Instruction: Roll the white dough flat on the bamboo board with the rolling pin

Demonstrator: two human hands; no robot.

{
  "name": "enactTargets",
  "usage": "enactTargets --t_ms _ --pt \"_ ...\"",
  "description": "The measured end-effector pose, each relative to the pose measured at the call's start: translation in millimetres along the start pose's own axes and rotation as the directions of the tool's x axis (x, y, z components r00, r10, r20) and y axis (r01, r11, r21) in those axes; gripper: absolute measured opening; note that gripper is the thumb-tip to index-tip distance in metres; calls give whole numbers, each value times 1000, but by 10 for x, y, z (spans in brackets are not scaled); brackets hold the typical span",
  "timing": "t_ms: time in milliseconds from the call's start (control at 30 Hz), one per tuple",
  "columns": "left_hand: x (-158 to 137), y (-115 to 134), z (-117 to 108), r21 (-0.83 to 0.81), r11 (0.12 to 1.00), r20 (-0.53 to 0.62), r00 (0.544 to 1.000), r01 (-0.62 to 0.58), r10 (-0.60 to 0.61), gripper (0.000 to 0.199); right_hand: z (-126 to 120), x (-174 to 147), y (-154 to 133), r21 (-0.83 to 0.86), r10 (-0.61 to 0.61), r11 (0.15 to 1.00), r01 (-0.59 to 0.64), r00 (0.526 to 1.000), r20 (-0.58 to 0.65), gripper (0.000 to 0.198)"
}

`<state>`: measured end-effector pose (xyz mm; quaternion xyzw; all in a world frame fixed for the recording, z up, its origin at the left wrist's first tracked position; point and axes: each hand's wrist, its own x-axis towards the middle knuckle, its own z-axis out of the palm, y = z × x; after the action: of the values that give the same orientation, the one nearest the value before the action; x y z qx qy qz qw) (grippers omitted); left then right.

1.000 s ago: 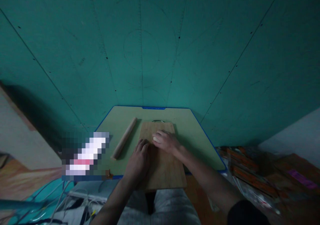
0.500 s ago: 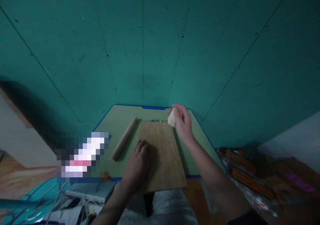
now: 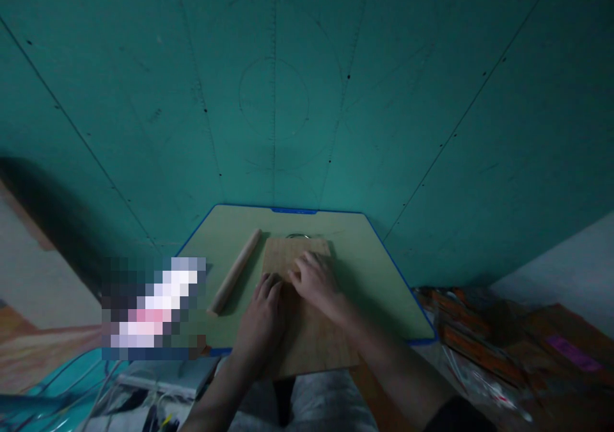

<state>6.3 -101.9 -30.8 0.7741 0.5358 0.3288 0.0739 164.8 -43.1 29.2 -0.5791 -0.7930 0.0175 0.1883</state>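
A wooden cutting board (image 3: 319,342) lies on the small table. My left hand (image 3: 263,310) rests at its left edge, fingers curled over the wood and holding it. On the board's upper part, my right hand (image 3: 314,278) is pressed down with its fingers bent and closed. The pale lump of dough that was in this hand is hidden now, seemingly under the palm and fingers. To the left of the board lies a wooden rolling pin (image 3: 235,272), slanted and touched by neither hand.
The pale green tabletop (image 3: 378,291) has a blue rim and stands against a green wall (image 3: 307,131). A metal ring handle (image 3: 298,235) sits at the board's far end. Cardboard boxes (image 3: 551,336) and plastic wrapping are at the right, cables (image 3: 62,381) at the lower left.
My right hand has come down and left from above the board's far right corner onto the board, and the dough has gone out of sight. My left hand has stayed in place.
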Motion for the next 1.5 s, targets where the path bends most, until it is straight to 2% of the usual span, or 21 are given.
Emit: enactTargets --t_ms 100,200,300,367,467,567,633,733,833,933,1033,1100,1167,1233,1300,1333,1400,1500 --pt "-1 -20 21 15 1000 3 1000 -1 1 36 119 19 36 -31 -31 999 31 999 18 21" --pt "1 -18 12 21 1000 9 1000 3 -3 36 160 101 178 52 -84 995 86 996 -42 24" --pt "3 -10 2 19 1000 8 1000 -17 17 36 121 229 273 163 -3 986 25 991 -131 33" --pt "4 -11 9 18 1000 -4 1000 -15 15 37 7 335 279 184 59 983 -25 982 -181 41" --pt "3 -24 33 22 1000 -11 1000 -8 8 38 -320 483 192 260 121 964 -49 955 -270 53" --pt "3 -42 46 14 1000 -20 1000 -23 24 38 -622 505 28 383 72 921 68 937 -341 54" --pt "4 -48 47 -2 1000 -34 999 -30 30 37 -640 394 -74 352 -26 926 137 953 -302 48" --pt "6 -43 48 -26 999 -52 998 -34 32 37 -360 108 -130 229 -115 965 126 992 -61 33" --pt "11 -30 48 -34 999 -57 998 -34 32 37 -29 -59 -46 132 -85 989 69 989 117 35" --pt "14 -23 44 -30 999 -48 999 -23 22 37 35 54 98 205 -41 979 -4 976 215 45" --pt "11 -22 45 -30 999 -36 999 -17 16 36 -133 261 217 391 69 910 -136 981 181 40" --pt "8 -19 48 -30 999 -40 999 -13 12 36 -251 299 244 457 108 878 -143 989 101 38" --pt "6 -16 48 -33 999 -54 999 -9 7 35 -294 207 212 424 35 905 -37 999 12 36" --pt "7 -14 42 -48 999 -64 998 -15 12 35 -241 32 139 314 -137 939 139 990 -30 32" --pt "12 -14 32 -70 997 -63 998 -30 26 34 -126 -118 70 156 -291 945 286 957 9 25" --pt "15 -15 29 -76 996 -62 998 -35 31 33 -65 -151 50 90 -323 944 318 946 37 20" --pt "18 -19 30 -74 997 -59 998 -32 28 32 25 -113 45 15 -295 955 295 954 56 15" --pt "15 -32 49 -51 999 -56 998 -8 5 32 16 113 53 82 -143 987 141 989 23 16"
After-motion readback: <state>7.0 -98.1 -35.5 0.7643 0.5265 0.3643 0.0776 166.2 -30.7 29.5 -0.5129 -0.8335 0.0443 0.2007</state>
